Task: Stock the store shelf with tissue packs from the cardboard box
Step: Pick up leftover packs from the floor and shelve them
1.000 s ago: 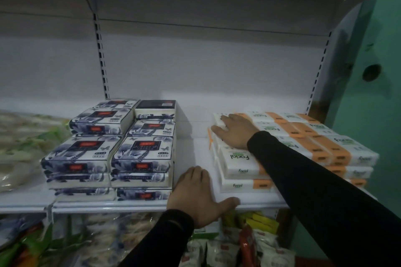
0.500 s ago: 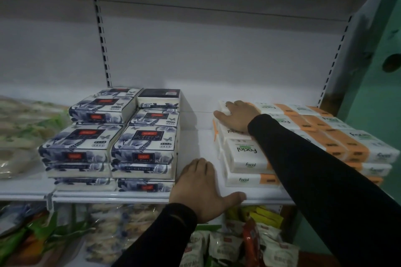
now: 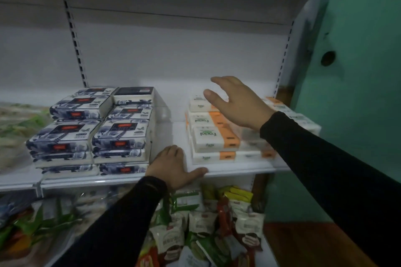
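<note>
My left hand (image 3: 173,166) lies flat and empty on the shelf's (image 3: 234,168) front edge, while my right hand (image 3: 236,104) hovers, fingers spread and empty, above the orange-and-white tissue packs (image 3: 213,136).

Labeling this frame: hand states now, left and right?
Left hand: open, flat on the shelf edge.
Right hand: open, empty, above the orange tissue packs.

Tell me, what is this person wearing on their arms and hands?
Both arms are in long black sleeves that end snugly at the wrists. The left hand and right hand are bare: no gloves, and no rings, watch or bracelet show in this dim view.
</note>
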{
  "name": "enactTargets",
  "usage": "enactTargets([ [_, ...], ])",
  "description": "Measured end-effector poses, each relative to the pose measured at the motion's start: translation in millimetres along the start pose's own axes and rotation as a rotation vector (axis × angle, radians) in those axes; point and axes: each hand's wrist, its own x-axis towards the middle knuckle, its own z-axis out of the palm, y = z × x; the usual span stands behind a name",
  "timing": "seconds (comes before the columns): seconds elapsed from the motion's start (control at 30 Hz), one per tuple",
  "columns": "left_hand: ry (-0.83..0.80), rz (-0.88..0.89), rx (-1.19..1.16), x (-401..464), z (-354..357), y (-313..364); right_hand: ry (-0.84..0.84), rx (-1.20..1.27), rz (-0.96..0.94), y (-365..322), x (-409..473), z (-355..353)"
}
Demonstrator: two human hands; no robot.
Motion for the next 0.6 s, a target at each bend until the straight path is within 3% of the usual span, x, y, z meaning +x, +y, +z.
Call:
enactTargets([
  [0.1, 0.004, -0.036, -0.009, -13.7, -7.0, 10.0, 0.083, -0.015, -0.004, 4.0, -72.7, -29.4],
  [0.2, 0.151, -0.017, -0.140, -46.5, -1.4, 23.0, 0.190, 0.017, 0.065, 27.3, -151.0, -38.4],
  [0.27, 0.244, 0.044, -0.233, -70.9, 9.4, 37.0, 0.219, 0.049, 0.170, 52.7, -205.3, -29.9],
  [0.37, 0.239, 0.092, -0.337, -104.2, 31.5, 75.5, 0.126, 0.029, 0.406, 95.3, -284.8, -5.3],
  [0.47, 0.073, 0.218, -0.386, -126.1, 76.3, 129.1, 0.042, 0.103, 0.676, 132.3, -367.0, 26.1],
  [0.6, -0.355, 0.362, -0.385, -133.3, 164.7, 204.2, -0.059, 0.175, 1.036, 169.5, -469.2, 77.8],
])
